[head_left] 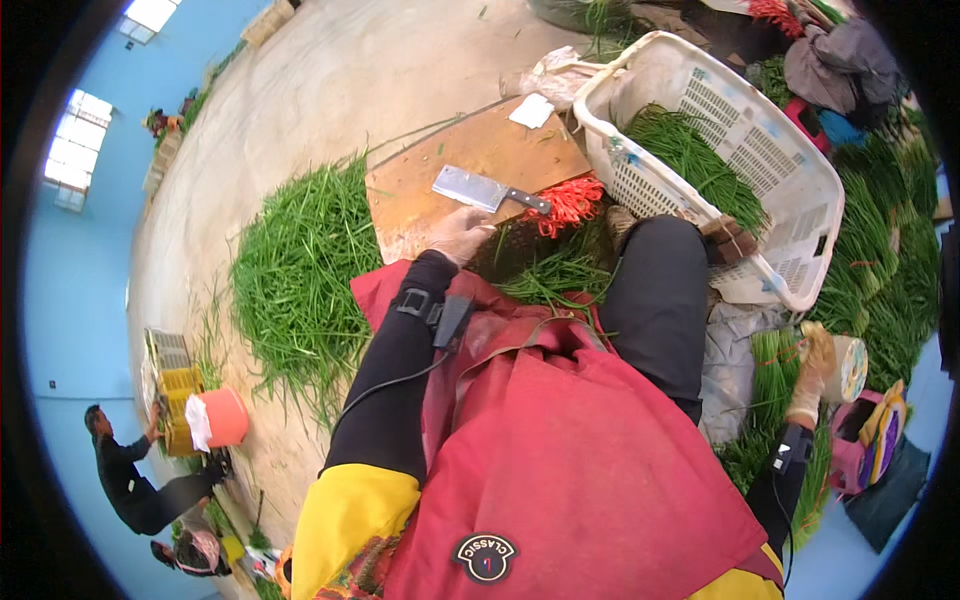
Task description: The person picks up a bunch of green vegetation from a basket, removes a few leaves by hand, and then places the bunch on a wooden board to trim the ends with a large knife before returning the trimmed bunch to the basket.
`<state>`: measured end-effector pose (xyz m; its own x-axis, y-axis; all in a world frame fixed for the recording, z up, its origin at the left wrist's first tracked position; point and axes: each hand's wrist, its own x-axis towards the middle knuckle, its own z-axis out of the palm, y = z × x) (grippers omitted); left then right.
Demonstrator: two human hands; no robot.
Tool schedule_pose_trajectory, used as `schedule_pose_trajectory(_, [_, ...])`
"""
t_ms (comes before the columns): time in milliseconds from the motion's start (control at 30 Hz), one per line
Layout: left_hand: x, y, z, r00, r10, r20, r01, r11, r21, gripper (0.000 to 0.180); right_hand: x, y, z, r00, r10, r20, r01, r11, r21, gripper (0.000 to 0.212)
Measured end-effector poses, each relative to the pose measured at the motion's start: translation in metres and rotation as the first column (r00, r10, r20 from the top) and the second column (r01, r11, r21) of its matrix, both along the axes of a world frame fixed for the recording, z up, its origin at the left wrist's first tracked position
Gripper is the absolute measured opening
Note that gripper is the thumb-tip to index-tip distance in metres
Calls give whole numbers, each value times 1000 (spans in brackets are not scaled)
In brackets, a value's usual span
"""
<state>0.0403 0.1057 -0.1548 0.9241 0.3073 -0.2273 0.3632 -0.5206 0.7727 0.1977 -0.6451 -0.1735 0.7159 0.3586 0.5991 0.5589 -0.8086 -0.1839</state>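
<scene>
A heap of greens lies left; the left hand rests loosely open on a board beside a cleaver; the right hand grips a bundle by a tape roll, below a white basket

Wooden board, brown, flat on floor, left edge touched. Steel cleaver lies flat on it, dark handle pointing right. Green stalk bundle upright beside a pale roll, possibly tape.

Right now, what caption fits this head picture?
Left hand rests by a cleaver; right hand grips green stalks.
</scene>
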Motion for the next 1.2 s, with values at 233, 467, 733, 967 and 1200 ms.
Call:
schedule_pose_trajectory(233, [19,-37,-65,894,68,-443,-26,995,101,69,15,358,99,649,456,-608,-255,884,391,21])
schedule_pose_trajectory(467, [23,-42,-65,845,79,-529,-3,990,143,72,-12,519,16,178,338,-924,-600,782,170,45])
schedule_pose_trajectory(733, [15,-36,-100,942,-98,-321,110,994,21,58,-22,561,-57,-31,251,-968,84,965,247,40])
schedule_pose_trajectory(967, [7,-47,-82,674,-459,-579,381,887,-259,52,-22,551,-54,13,356,-934,235,907,349,24])
schedule_pose_trajectory(1200, [-3,-49,-62,731,-416,-540,365,908,-205,56,-16,540,-60,46,108,-993,79,991,111,20])
